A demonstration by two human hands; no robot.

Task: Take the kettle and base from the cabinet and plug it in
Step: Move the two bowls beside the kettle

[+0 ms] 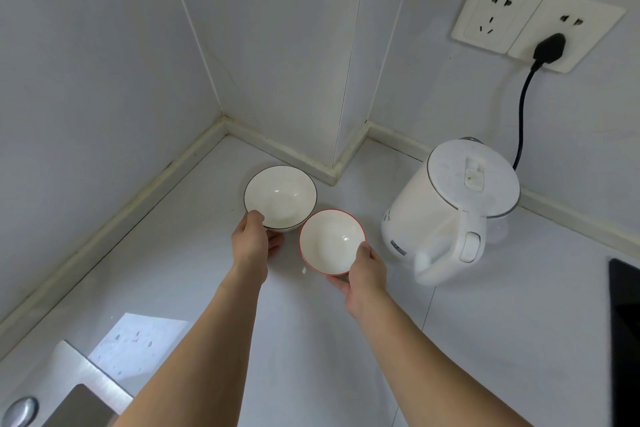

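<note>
Kettle [446, 204] just R of right grip [367, 270], untouched.

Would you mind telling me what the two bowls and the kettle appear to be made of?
Black-rimmed bowl and red-rimmed bowl: likely glazed ceramic, given the glossy cream insides with small sharp highlights. Kettle: probably matte white plastic, with soft, dull reflections; its inner material isn't visible.

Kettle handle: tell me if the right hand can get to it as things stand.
Probably yes, once freed: the right hand grips the red-rimmed bowl, and the kettle handle faces it across bare counter.
</note>
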